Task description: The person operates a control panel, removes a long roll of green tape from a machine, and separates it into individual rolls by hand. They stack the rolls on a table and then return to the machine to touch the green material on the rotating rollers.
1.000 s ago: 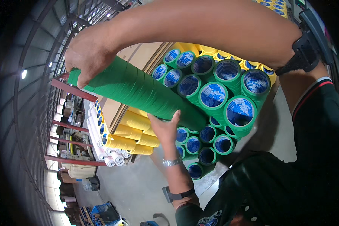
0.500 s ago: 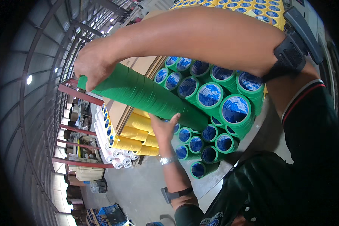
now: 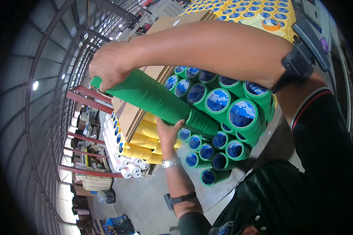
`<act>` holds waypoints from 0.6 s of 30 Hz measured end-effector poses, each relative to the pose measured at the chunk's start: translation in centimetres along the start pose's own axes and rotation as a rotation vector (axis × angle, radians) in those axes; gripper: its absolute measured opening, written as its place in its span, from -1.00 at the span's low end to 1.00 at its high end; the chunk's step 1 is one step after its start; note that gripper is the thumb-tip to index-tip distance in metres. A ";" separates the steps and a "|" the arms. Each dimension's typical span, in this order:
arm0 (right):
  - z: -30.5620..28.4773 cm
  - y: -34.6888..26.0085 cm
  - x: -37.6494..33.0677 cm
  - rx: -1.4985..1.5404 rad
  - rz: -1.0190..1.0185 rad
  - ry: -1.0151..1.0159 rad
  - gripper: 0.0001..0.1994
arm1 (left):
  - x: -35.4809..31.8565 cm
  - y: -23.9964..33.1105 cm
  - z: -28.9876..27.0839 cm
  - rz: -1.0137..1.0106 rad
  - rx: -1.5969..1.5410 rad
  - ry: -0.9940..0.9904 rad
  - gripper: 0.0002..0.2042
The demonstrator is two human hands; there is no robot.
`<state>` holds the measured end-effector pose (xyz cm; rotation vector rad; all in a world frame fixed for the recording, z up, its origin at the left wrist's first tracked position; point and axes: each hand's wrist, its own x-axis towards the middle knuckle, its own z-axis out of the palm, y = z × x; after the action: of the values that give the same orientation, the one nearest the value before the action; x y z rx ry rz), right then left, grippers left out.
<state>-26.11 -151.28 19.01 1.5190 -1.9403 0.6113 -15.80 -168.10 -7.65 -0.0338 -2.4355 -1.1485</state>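
A long column of green tape rolls (image 3: 153,97) lies slanted between my two hands. My right hand (image 3: 111,67) is closed around its upper left end; some of those fingers are hidden. Lower down, my left hand (image 3: 169,131) grips the underside, thumb along the near side. Beside the left thumb the column shows a slight break, and a shorter section (image 3: 202,122) continues to the lower right. Stacked green tape rolls with blue-lined cores (image 3: 243,113) stand right of the column. Smaller groups of green rolls (image 3: 219,160) sit below it.
Yellow rolls (image 3: 143,140) lie under cardboard sheets (image 3: 129,117) on the left, with white rolls (image 3: 131,170) beside them. At the far top, many yellow rolls (image 3: 239,8) carry an orange tape roll (image 3: 271,25). A grey tabletop edge (image 3: 227,192) runs near my body.
Both hands still hold the green column, and the scene has shifted slightly in view. A break has appeared in the column by my left hand. The orange roll has come out from behind my right arm.
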 end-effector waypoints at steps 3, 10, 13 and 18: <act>-1.1 -1.7 -1.8 -0.004 -0.091 0.065 -0.62 | -0.6 0.5 0.7 0.029 0.092 0.122 -0.16; -6.5 -6.2 -4.7 -0.041 -0.370 0.203 -0.61 | -4.8 3.9 -0.3 0.186 0.304 0.472 -0.23; -6.0 -7.6 -7.1 0.029 -0.392 0.110 -0.65 | -9.1 4.5 -0.6 0.144 0.306 0.494 -0.31; -2.4 -8.1 -12.1 0.125 -0.409 -0.130 -0.75 | -16.7 2.0 4.4 -0.053 0.421 0.356 -0.31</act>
<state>-15.75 -143.22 12.25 2.0071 -1.6322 0.4685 -2.03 -160.82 -15.38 0.3362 -2.3084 -0.5792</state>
